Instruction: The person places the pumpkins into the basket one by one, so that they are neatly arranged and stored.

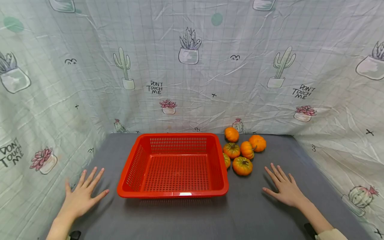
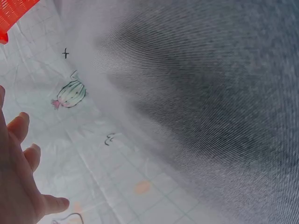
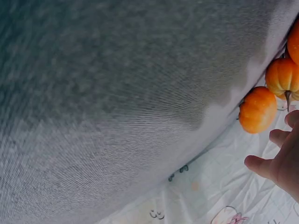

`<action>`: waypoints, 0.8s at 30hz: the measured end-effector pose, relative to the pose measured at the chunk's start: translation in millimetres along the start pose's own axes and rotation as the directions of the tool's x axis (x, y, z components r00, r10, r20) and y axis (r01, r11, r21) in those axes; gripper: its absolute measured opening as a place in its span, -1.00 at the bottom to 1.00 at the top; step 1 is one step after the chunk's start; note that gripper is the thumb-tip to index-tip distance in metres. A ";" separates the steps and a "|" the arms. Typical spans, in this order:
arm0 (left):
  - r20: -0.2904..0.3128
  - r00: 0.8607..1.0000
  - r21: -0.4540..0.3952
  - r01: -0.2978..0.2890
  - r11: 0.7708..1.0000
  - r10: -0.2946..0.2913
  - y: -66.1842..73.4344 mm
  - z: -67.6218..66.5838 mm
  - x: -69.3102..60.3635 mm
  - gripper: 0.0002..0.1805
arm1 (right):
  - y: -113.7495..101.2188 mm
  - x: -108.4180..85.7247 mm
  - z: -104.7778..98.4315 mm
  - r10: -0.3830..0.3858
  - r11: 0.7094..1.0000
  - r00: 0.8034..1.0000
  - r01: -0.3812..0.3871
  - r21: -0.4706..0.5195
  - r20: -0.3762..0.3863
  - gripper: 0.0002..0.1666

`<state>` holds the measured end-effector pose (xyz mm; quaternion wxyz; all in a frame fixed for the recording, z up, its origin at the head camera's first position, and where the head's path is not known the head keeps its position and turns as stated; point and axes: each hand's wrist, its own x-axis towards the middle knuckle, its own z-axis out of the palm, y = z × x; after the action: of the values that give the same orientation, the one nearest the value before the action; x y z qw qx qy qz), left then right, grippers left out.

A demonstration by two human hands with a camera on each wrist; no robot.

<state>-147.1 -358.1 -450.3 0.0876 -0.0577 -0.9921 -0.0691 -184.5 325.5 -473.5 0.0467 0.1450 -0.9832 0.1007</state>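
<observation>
A red plastic basket (image 1: 172, 194) with slotted walls stands upright in the middle of the grey table, nothing inside it. Just right of it, several small orange pumpkins (image 1: 242, 166) lie in a loose cluster, one partly hidden behind the basket's rim. To the left of the basket, my left hand (image 1: 81, 199) is spread with its fingers apart and holds nothing. My right hand (image 1: 285, 188), also spread and holding nothing, is to the right of the pumpkins, apart from them. In the right wrist view, some pumpkins (image 3: 258, 110) appear beyond the fingers.
A pale curtain (image 1: 210, 76) printed with cacti and potted plants hangs behind the table and along both sides. The grey tabletop (image 1: 180, 220) runs toward me in front of the basket. Dark bands sit at both wrists.
</observation>
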 end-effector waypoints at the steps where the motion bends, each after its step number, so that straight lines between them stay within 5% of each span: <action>1: -0.001 1.000 -0.001 0.000 1.000 0.000 0.5 -1.6 -0.5 -0.09 | -1.1 -0.1 -0.9 -0.003 1.000 1.000 0.003 0.001 -0.004 -0.05; 24: -0.096 0.993 -0.018 -0.072 0.997 0.070 28.2 -26.6 4.1 -0.14 | -25.4 7.5 -6.7 -0.032 0.999 0.999 0.033 0.043 -0.017 -0.02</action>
<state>-143.1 -333.9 -420.0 0.1367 -0.0907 -0.9833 -0.0793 -183.7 301.1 -461.3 0.0532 0.1611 -0.9779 0.1224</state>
